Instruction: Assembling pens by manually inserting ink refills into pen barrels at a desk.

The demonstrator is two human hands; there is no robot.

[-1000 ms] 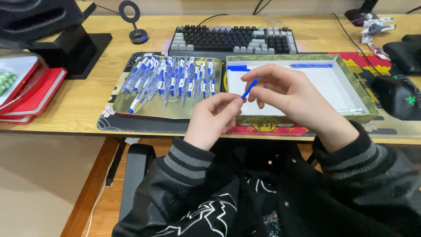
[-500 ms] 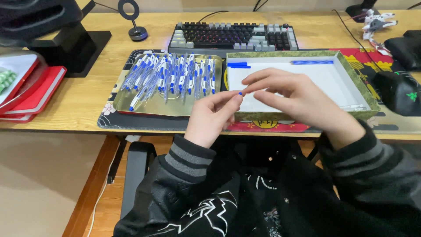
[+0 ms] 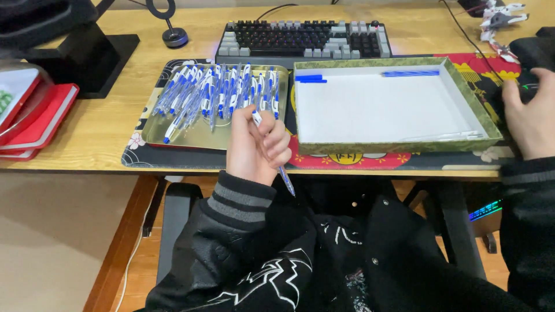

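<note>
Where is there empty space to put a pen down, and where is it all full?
The white floor of the green-rimmed box is mostly bare between the blue caps at its back left and the blue refills at its back right. The gold tray is crowded with pens, bare only along its front edge.

- The white box (image 3: 393, 110) stands mostly bare inside, open from above.
- Its raised front wall blocks a low reach.
- Pens (image 3: 219, 92) crowd the gold tray (image 3: 191, 136).
- The keyboard (image 3: 303, 40) closes the far side.
</note>
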